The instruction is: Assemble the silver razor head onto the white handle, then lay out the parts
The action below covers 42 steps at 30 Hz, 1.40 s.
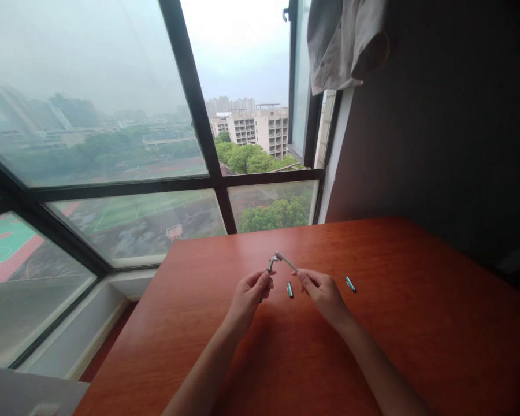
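My left hand [250,292] is closed around a silver razor handle [272,263], whose curved neck points up and to the right. In my right hand [323,293], pinched between thumb and fingers, is a slim pale toothbrush [289,263]. Its far end meets the top of the razor handle, or lies just in front of it; the bristles are too small to make out. Between my hands, a razor cartridge [290,289] with a teal strip lies on the table. Another razor cartridge [351,283] lies to the right of my right hand.
The reddish-brown wooden table [190,346] runs up to large dark-framed windows [216,182], with one pane swung open. A grey cloth [346,43] hangs at the upper right before a dark wall [416,127]. The table's left edge drops toward a low sill.
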### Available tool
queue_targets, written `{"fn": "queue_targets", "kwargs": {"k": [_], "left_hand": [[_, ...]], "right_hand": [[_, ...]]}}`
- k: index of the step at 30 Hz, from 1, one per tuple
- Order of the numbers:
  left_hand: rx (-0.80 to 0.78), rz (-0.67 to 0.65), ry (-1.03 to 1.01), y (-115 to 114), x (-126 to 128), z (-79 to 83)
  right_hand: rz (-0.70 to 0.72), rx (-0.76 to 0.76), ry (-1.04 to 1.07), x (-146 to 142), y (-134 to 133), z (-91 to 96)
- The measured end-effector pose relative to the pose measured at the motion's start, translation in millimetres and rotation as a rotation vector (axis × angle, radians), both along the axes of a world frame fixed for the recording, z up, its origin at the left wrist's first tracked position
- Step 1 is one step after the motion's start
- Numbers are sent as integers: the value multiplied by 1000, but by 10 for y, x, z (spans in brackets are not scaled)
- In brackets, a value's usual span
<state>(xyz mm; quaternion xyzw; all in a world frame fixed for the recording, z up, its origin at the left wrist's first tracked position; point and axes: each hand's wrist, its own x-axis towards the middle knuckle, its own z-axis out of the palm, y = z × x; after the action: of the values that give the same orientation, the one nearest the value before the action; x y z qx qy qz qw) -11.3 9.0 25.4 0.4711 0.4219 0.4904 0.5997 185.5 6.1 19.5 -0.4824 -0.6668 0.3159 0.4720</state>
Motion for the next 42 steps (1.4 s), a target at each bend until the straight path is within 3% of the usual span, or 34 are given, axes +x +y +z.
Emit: {"fn": "queue_targets", "kwargs": {"k": [5, 15, 22, 27, 35, 42], "left_hand": [[34, 25, 36, 12, -31, -15], [60, 10, 32, 11, -40, -27], [53, 43, 69, 10, -43, -23], [34, 22, -27, -12, -8, 8], [-92, -27, -268, -73, 76, 81], [-142, -103, -276, -102, 97, 73]], "right_hand": [[53, -20, 27, 0, -3, 3], [-69, 111, -101, 28, 26, -10], [23, 99, -76, -2, -5, 42], [23, 110, -47, -25, -17, 37], [-105, 115, -43, -10, 18, -26], [-15, 136, -64, -53, -14, 3]]}}
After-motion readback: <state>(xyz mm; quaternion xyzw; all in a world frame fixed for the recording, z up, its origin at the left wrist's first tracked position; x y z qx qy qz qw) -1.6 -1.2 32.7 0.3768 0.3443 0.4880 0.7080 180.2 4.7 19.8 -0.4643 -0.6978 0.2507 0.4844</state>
